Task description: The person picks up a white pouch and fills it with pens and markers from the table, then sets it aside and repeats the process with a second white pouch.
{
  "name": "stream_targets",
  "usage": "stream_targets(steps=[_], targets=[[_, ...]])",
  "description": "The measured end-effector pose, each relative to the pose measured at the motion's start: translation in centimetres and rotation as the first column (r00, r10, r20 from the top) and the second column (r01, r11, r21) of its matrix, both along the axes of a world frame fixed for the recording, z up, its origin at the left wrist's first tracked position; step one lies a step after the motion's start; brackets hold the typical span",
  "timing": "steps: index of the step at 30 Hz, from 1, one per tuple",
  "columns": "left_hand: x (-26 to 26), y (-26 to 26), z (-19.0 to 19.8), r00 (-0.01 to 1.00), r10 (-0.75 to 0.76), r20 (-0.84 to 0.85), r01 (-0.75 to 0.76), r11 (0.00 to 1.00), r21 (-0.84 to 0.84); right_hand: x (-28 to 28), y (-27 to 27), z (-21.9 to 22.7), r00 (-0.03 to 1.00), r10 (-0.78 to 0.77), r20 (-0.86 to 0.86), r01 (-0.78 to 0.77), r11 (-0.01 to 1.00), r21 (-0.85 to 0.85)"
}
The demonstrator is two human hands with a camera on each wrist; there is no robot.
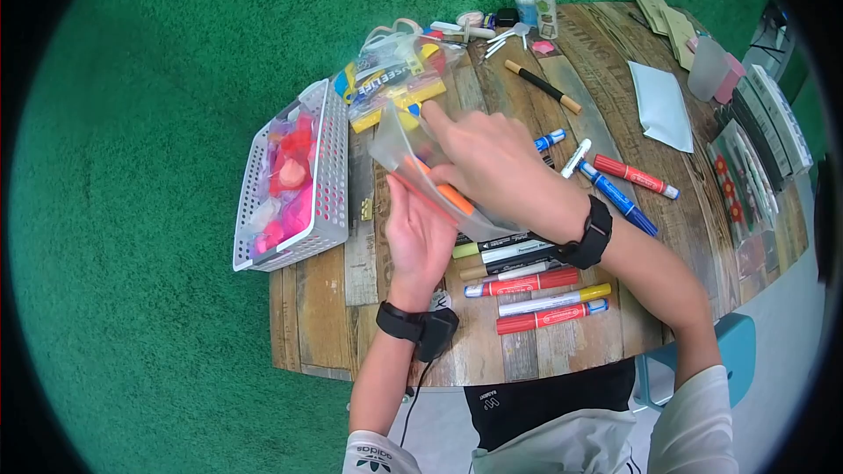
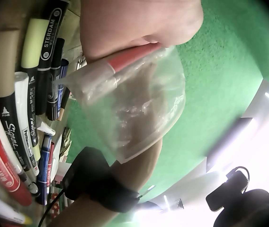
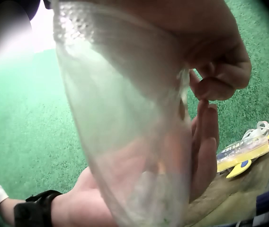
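A frosted clear plastic bag is held up tilted above the table, with orange-red and orange stick-shaped things showing in it. My left hand holds the bag from its lower left side, palm turned up. From above, my right hand grips the bag's upper part with curled fingers. The right wrist view shows the fingertips of both hands close together beside the bag. In the left wrist view, a red strip runs along the bag's edge under my left hand.
Several markers lie below the hands, among them a red marker; a blue marker is to the right. A white basket of pink packets stands left, a yellow-edged plastic package beyond. A white pouch lies right.
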State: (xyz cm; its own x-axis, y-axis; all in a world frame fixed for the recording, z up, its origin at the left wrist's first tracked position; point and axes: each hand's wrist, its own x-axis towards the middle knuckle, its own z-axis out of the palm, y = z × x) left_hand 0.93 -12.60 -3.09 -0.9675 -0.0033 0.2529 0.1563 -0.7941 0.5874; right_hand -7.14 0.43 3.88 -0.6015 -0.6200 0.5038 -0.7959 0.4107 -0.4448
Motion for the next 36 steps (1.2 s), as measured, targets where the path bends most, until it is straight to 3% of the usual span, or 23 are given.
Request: stream_targets(steps=[3, 5, 6, 8, 15, 17, 18, 19, 20, 21, 23, 27, 29, 32, 33, 35, 36], targets=[[-0.1, 0.1, -0.4, 1.000, -0.005, -0.006, 0.005, 0.999, 0.043, 0.0, 0.2, -0.1, 1.000, -0.001, 0.009, 0.001, 1.000, 0.021], [-0.5, -0.6, -1.1, 0.982, -0.142, -0.128, 0.150, 0.987, 0.052, 0.0, 0.5, 0.2, 1.000, -0.008, -0.002, 0.008, 0.999, 0.032], [-0.3, -0.2, -0.5, 0.981, -0.145, -0.126, 0.152, 0.987, 0.052, 0.0, 0.8, 0.7, 0.998, -0.062, -0.029, 0.063, 0.997, 0.048], [0.3, 0.8, 1.4, 0.979, 0.143, 0.143, -0.133, 0.988, -0.076, -0.5, 1.0, 0.8, 0.992, -0.116, -0.054, 0.119, 0.991, 0.060], [0.4, 0.6, 1.3, 0.997, 0.046, 0.069, -0.044, 0.999, -0.032, -0.3, 0.1, -0.3, 0.999, -0.010, 0.034, 0.009, 1.000, 0.018], [0.6, 1.0, 1.3, 0.940, 0.271, 0.207, -0.246, 0.959, -0.139, -0.1, -0.1, -0.4, 0.997, 0.036, 0.072, -0.037, 0.999, 0.011], [0.5, 0.7, 1.0, 0.939, 0.272, 0.209, -0.247, 0.959, -0.139, -0.2, -0.2, -0.4, 0.996, 0.025, 0.082, -0.026, 1.000, 0.014], [0.3, 0.3, 0.6, 0.997, 0.033, 0.067, -0.040, 0.995, 0.094, -0.3, -0.2, -0.4, 0.996, 0.013, 0.091, -0.014, 1.000, 0.017], [0.1, 0.0, 0.3, 0.976, -0.175, -0.126, 0.205, 0.937, 0.284, -0.4, -0.2, -0.4, 0.995, -0.001, 0.098, -0.001, 1.000, 0.019], [0.2, 0.2, 0.7, 0.976, -0.176, -0.126, 0.205, 0.937, 0.283, -0.6, -0.1, -0.3, 0.995, -0.002, 0.098, 0.000, 1.000, 0.018], [0.5, 0.8, 1.7, 0.984, 0.089, 0.157, -0.093, 0.996, 0.016, -1.1, 0.4, -0.3, 0.996, -0.072, 0.061, 0.071, 0.997, 0.016], [0.7, 0.7, 1.3, 0.983, 0.093, 0.157, -0.092, 0.996, -0.012, -1.5, 0.3, -1.2, 0.995, -0.021, 0.102, 0.019, 1.000, 0.023], [0.8, 0.7, 0.7, 0.977, 0.173, 0.122, -0.167, 0.984, -0.057, -1.0, -0.2, -1.4, 0.986, 0.087, 0.139, -0.092, 0.995, 0.033], [0.6, 0.1, 0.1, 0.965, 0.206, 0.162, -0.205, 0.979, -0.025, 0.1, -0.4, -0.4, 0.985, 0.039, 0.169, -0.053, 0.995, 0.079], [0.4, -0.1, -0.1, 0.966, 0.204, 0.161, -0.202, 0.979, -0.026, 0.1, -0.5, -0.5, 0.986, 0.030, 0.163, -0.045, 0.995, 0.084], [0.2, -0.3, -0.5, 0.994, -0.069, -0.079, 0.084, 0.976, 0.203, -0.1, -0.2, -0.6, 0.991, 0.037, 0.131, -0.046, 0.997, 0.065], [0.2, -0.4, -0.6, 0.994, -0.070, -0.079, 0.085, 0.976, 0.202, -0.3, -0.1, -0.6, 0.994, 0.045, 0.098, -0.049, 0.998, 0.048]])
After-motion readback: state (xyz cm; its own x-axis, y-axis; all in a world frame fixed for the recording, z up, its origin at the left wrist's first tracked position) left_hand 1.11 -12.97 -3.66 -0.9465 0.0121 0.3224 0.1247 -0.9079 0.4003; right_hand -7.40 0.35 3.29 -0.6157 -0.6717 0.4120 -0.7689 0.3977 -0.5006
